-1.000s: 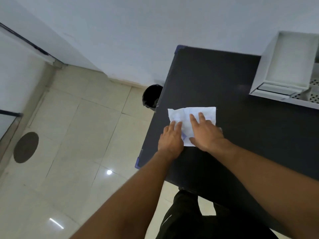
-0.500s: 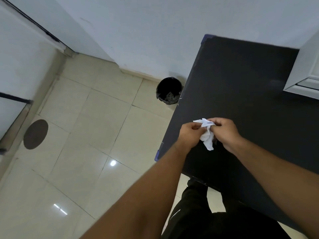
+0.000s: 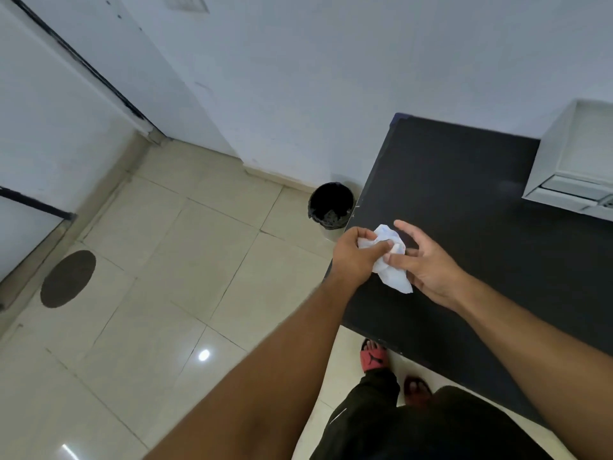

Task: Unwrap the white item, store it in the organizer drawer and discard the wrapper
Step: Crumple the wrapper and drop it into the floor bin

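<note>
Since a second ago: flat white sheet once pressed on the table by both palms is now bunched up and lifted, and the right fingers have spread away from it.
Wrapper: crumpled white paper wrapper with faint blue marks, balled at the top, a loose tail hanging down to a point; held just above the table's left edge, about midway along it.
Writing: the blue print on the wrapper is too creased and small for me to read.
Left hand: left hand curled closed round the upper wad, thumb pressed across the front of it.
Right hand: right hand spread wide, palm turned toward the paper, fingertips touching the wad's side but gripping nothing.
Table: matte black rectangular table, far-left corner against the pale wall.
Organizer: white plastic drawer organizer at the table's far right edge, cut off by the view, so I cannot tell what lies inside.
Bin: round black-lined waste bin on the beige tiled floor, just beside the table's left edge, beyond the hands.
Below: dark trousers and a red sandal at the table's near edge.
</note>
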